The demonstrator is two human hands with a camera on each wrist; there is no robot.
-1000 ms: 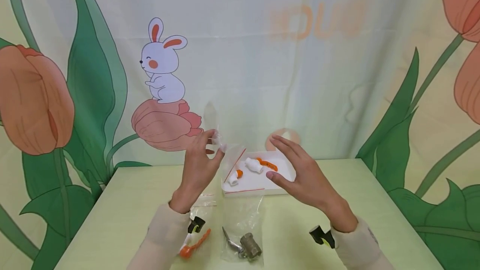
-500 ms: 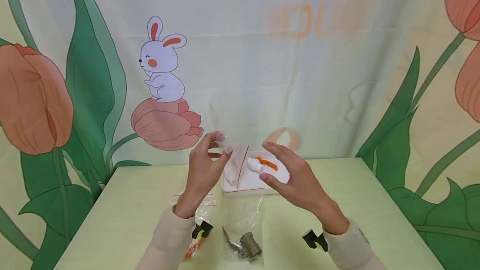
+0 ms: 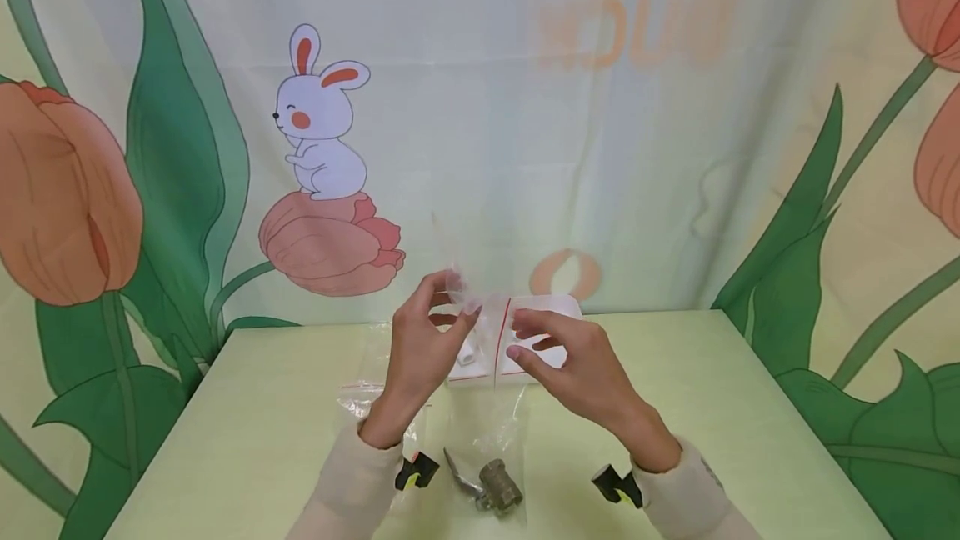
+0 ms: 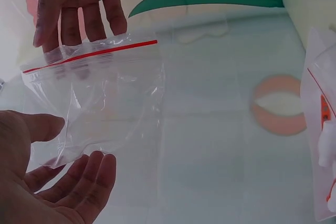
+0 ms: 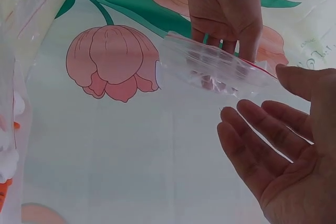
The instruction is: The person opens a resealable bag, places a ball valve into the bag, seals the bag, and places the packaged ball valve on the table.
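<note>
Above the held bag (image 4: 105,98), blurred lettering (image 3: 636,33)

Clear bag (image 4: 105,100), red seal line (image 4: 94,54); white tray (image 3: 561,305); tulip-patterned backdrop (image 3: 480,123)

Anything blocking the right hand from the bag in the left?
Nothing visible stands between the right hand and the clear zip bag. The hand is right by the bag's red strip; whether they touch, I can't tell.

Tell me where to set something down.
Bare table lies right of the right sleeve and left of the left sleeve, out to either edge. Crowded: the middle, with white tray, bagged metal fitting, and left hand holding clear bag.
</note>
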